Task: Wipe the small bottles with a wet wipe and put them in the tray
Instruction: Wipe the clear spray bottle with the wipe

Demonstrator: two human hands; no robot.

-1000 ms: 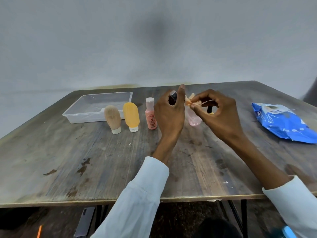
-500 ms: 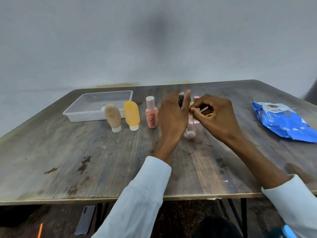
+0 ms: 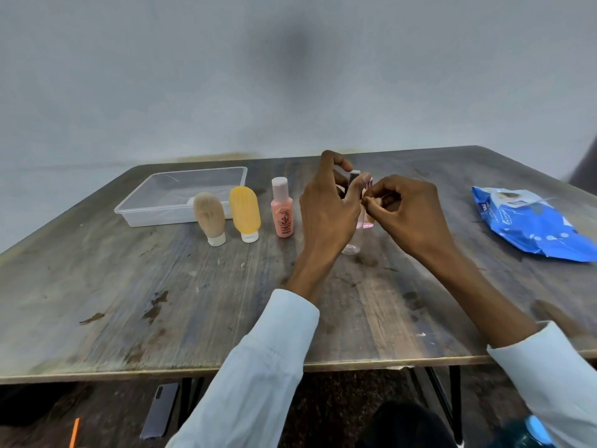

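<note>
A clear small bottle (image 3: 351,244) with a dark cap stands on the wooden table (image 3: 161,286), mostly hidden behind my left hand (image 3: 326,211). The thumb lies against the bottle's neck and the index finger is lifted off it. Just to the right, my right hand (image 3: 410,215) pinches a small crumpled wet wipe (image 3: 371,202) close to the bottle. A pink bottle (image 3: 368,223) stands right behind them. To the left stand a salmon bottle (image 3: 283,215), a yellow tube (image 3: 244,211) and a beige tube (image 3: 209,218). The clear plastic tray (image 3: 155,218) sits behind the tubes.
A blue pack of wipes (image 3: 529,221) lies at the right of the table. On the floor under the near edge lie a phone (image 3: 160,410) and an orange stick (image 3: 75,434). A plain wall rises behind the table.
My left hand lowered the clear bottle from the air onto the table, and its fingers have now loosened from it. My right hand came down alongside, still pinching the wipe.
</note>
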